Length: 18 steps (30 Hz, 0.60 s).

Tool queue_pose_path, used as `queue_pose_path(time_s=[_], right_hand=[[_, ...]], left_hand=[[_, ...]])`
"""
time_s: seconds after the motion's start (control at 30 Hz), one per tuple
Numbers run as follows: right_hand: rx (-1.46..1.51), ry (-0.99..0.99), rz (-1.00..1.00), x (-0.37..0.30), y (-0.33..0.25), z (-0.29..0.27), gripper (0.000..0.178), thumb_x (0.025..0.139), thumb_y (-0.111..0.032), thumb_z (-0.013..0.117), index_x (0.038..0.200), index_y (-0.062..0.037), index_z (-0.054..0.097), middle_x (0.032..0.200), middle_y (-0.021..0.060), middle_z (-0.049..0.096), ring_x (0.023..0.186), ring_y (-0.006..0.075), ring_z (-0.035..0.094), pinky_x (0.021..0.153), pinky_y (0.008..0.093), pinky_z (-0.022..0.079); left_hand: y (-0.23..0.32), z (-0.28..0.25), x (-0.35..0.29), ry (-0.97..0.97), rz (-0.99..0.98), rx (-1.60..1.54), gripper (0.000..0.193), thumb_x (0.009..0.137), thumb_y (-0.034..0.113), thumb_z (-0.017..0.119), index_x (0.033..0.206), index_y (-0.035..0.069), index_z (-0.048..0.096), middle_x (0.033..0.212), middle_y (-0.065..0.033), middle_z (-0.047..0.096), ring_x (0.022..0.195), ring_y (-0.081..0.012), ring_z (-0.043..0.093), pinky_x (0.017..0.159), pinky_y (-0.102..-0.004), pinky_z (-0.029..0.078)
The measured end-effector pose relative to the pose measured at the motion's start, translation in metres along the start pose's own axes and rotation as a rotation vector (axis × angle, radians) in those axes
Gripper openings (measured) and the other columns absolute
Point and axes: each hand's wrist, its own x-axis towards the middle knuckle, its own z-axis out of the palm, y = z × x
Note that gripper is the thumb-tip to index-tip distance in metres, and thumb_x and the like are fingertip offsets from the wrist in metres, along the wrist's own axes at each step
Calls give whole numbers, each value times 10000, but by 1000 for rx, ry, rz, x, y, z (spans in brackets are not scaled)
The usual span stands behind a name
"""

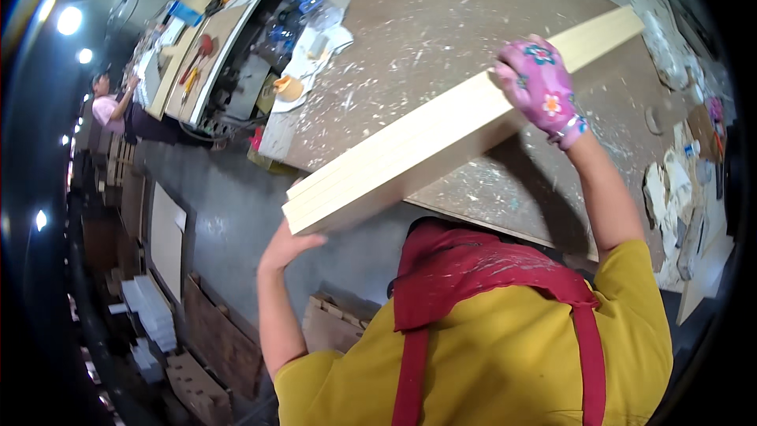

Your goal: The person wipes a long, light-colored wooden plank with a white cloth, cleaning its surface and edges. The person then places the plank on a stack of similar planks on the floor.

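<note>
A stack of long pale wooden boards [410,142] slants over the worktable, its near left end jutting past the table edge and its far end toward the upper right. My left hand [289,243], bare, grips that near end from below and behind; some of its fingers are hidden by the wood. My right hand [542,88], in a pink flowered glove, is closed over the upper side of the stack, past its middle. A dark shadow falls on the tabletop beneath the stack.
The brown worktable [426,16] is specked with white. A tape roll [289,88] and white cloth [325,51] lie at its left edge; rags [670,189] lie at right. Another person [110,106] works at a far left bench. Boards [167,241] stand on the floor.
</note>
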Motion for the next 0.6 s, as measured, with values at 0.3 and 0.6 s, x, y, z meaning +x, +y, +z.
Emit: queue_pose_path(time_s=[0.3, 0.6], right_hand=[[-27, -43, -117, 21, 37, -2, 314, 896, -330, 493, 923, -55, 641, 881, 138, 640, 893, 329, 592, 838, 425, 442], [143, -61, -120, -9, 69, -36, 322, 883, -250, 461, 925, 21, 628, 888, 162, 612, 820, 330, 573, 813, 393, 440]], left_hand=[[2, 120, 18, 250, 42, -401, 570, 739, 74, 798, 1236, -19, 533, 1168, -97, 605, 1096, -162, 549, 933, -320, 458], [-19, 211, -1, 269, 487, -384, 711, 700, 166, 835, 1236, 1, 397, 1126, -130, 526, 1068, -227, 535, 909, -366, 436]])
